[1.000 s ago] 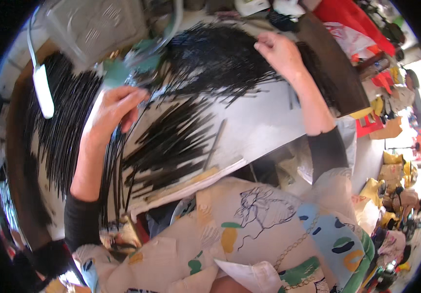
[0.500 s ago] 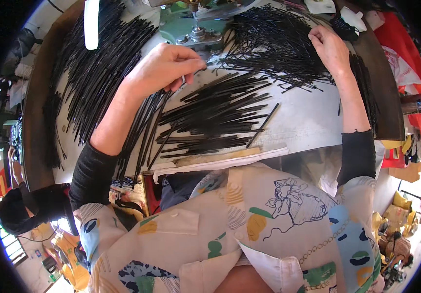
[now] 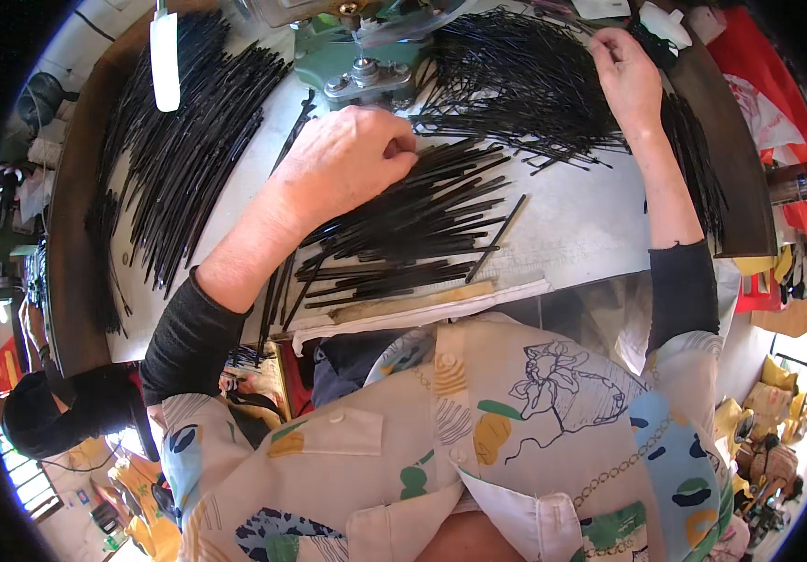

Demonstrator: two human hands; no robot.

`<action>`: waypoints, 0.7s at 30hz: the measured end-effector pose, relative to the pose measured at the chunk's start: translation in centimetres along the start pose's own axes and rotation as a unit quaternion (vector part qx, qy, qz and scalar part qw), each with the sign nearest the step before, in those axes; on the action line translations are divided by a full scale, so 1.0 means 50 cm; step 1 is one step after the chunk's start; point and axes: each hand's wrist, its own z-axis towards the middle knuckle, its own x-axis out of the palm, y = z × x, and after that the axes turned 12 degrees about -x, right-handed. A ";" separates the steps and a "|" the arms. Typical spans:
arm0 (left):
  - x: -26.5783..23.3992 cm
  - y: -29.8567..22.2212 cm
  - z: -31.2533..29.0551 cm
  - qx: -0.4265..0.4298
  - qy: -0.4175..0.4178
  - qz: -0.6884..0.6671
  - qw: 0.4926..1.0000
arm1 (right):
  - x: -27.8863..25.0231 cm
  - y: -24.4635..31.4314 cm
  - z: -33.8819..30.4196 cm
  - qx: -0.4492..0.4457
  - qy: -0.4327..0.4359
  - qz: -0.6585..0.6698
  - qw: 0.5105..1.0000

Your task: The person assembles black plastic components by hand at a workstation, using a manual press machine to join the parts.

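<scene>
Below the green machine's metal post [image 3: 363,75], my left hand [image 3: 352,159] is closed, thumb and fingers pressed together. It hovers over the middle pile of thin black strips [image 3: 413,211]; whatever is in its fingertips, if anything, is hidden. My right hand [image 3: 628,82] is curled shut at the right edge of a tangled heap of black strips [image 3: 516,80]. What its fingers pinch, if anything, I cannot make out. One single black strip [image 3: 497,239] lies apart, slanting, right of the middle pile.
A large pile of black strips [image 3: 179,140] covers the table's left side. A white lamp [image 3: 165,61] hangs above it. Rolled white cloth [image 3: 422,309] lines the near edge of the pale tabletop [image 3: 572,225]. A person in black [image 3: 57,412] sits at the left.
My left hand has moved right and toward me, off the machine's post, and its back now faces up. My right hand has barely moved.
</scene>
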 end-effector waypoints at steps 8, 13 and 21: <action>0.012 -0.015 0.008 0.004 -0.024 0.030 0.999 | -0.004 0.019 0.010 0.040 -0.066 0.252 0.965; 0.028 -0.035 0.018 0.053 -0.047 0.010 0.997 | 0.017 0.054 -0.013 0.113 0.016 0.336 0.935; 0.031 -0.039 0.029 0.009 0.012 0.046 0.999 | 0.036 0.064 -0.038 0.111 0.097 0.326 0.934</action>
